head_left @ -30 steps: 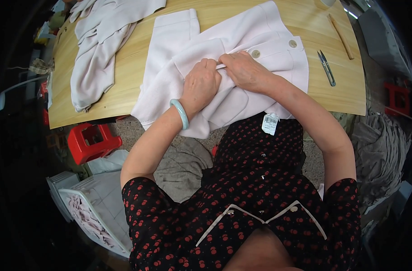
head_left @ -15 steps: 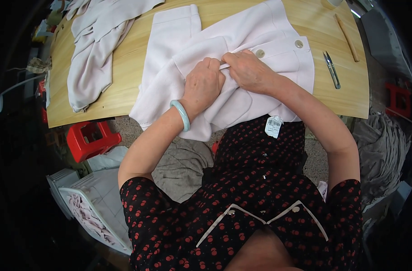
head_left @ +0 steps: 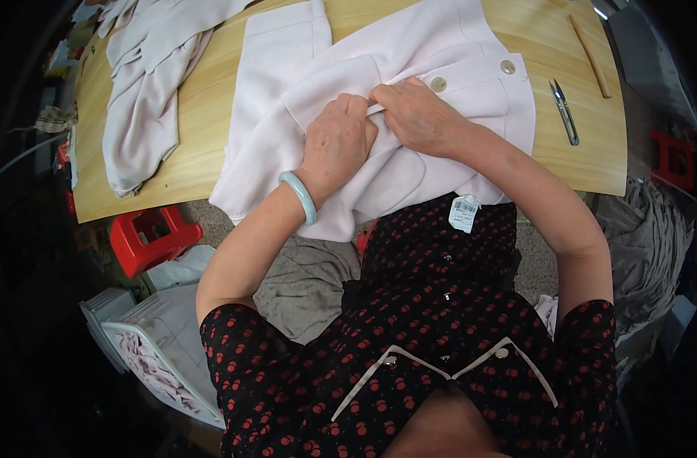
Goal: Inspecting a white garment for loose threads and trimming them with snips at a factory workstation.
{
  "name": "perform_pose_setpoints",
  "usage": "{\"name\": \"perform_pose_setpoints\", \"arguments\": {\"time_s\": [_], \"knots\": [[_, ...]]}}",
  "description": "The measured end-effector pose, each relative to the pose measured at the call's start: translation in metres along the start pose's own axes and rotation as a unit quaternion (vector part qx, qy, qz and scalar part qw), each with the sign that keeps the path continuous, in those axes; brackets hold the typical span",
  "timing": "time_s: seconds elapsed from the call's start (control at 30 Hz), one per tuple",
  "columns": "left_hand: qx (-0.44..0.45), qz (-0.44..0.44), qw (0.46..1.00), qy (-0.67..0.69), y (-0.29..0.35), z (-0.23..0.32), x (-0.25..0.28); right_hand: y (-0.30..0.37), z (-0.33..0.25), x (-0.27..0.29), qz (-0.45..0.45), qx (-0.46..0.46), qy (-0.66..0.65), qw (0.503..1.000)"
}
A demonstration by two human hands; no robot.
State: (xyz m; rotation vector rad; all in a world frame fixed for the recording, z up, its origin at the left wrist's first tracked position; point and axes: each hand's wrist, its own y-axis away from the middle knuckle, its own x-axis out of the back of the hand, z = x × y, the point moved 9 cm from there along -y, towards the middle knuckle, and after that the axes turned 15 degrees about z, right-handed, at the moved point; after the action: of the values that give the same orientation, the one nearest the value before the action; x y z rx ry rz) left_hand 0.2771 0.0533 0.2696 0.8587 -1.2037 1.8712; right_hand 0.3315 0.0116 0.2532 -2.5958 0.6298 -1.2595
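Note:
A pale pink garment [head_left: 276,99] with large round buttons [head_left: 438,84] lies on the wooden table, its near part draping over the front edge. My left hand [head_left: 337,137], below a pale green bangle [head_left: 299,197] on the wrist, is closed on a fold of the cloth. Right beside it, my right hand [head_left: 416,116] pinches the same narrow edge of fabric near one button. A short strip of the edge shows between the two hands. My fingertips are partly hidden by the backs of the hands. A white label [head_left: 464,214] sits at the garment's near edge.
Thread snips [head_left: 564,113] and a wooden stick [head_left: 590,57] lie at the table's right. Another pale pink garment [head_left: 146,107] is bunched at the left. Below stand a red stool [head_left: 151,238] and a white basket [head_left: 161,366] of pink cloth. Grey fabric [head_left: 646,244] hangs at right.
My left hand has shifted slightly to the left, and the gap between my hands is a little wider. The whole view has moved slightly. Both hands keep their grip on the cloth.

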Motion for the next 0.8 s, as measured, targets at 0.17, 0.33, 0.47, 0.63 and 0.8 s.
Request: {"name": "perform_pose_setpoints", "arguments": {"time_s": [0.17, 0.33, 0.47, 0.63, 0.8], "knots": [[0.007, 0.000, 1.000, -0.002, 0.0006, -0.0030, -0.0024, -0.0006, 0.0018, -0.0010, -0.001, 0.001, 0.003, 1.000], [-0.006, 0.013, 1.000, 0.006, -0.0008, -0.0016, -0.0006, -0.0015, 0.0029, -0.0020, -0.013, -0.005, -0.007, 1.000], [-0.006, 0.012, 1.000, 0.010, -0.0032, -0.0007, 0.0003, -0.0018, 0.0045, -0.0014, -0.005, -0.003, -0.002, 1.000], [-0.006, 0.021, 1.000, 0.009, -0.0017, -0.0031, 0.0005, -0.0035, 0.0047, -0.0032, 0.001, -0.019, -0.034, 0.999], [0.018, 0.007, 1.000, 0.009, -0.0011, -0.0052, 0.0018, -0.0034, 0.0038, 0.0014, 0.018, -0.006, -0.046, 0.999]]}}
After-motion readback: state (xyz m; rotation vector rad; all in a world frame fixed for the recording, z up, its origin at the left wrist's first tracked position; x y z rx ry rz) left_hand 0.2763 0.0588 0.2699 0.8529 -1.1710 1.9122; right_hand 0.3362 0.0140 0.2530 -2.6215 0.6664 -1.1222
